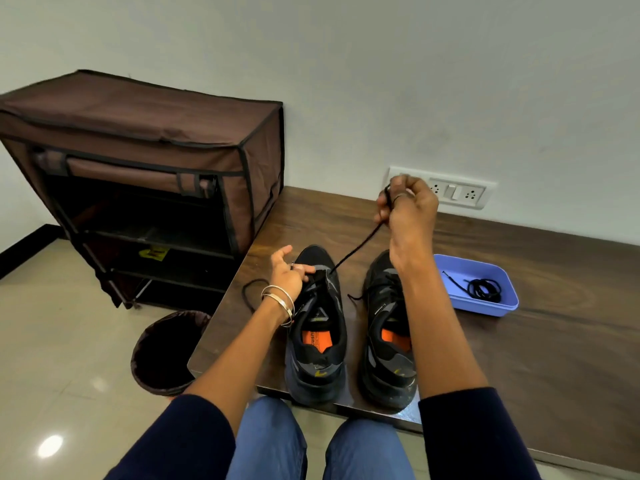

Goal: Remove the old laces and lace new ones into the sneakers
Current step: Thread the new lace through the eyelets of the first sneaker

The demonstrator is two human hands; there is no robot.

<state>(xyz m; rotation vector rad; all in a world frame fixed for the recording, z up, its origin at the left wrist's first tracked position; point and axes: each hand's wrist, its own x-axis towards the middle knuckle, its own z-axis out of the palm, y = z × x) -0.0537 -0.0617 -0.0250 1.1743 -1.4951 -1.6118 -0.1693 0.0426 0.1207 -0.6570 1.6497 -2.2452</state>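
Two black sneakers with orange insoles stand side by side on the dark wooden table (519, 375), toes pointing away from me. My left hand (289, 271) presses on the front of the left sneaker (317, 327) near its lowest eyelets. My right hand (408, 206) is raised above the table and pinches a black lace (356, 249) that runs taut down to the left sneaker's front eyelets. The lace's other end loops loose on the table at the left (251, 289). The right sneaker (386, 327) still carries its lace, one end trailing by its toe.
A blue plastic tray (485, 306) with a coiled black lace (483, 289) sits to the right of the sneakers. A brown fabric shoe rack (145, 174) stands at the table's far left. A dark bin (162, 355) is on the floor below the left edge. A wall socket (453, 192) is behind.
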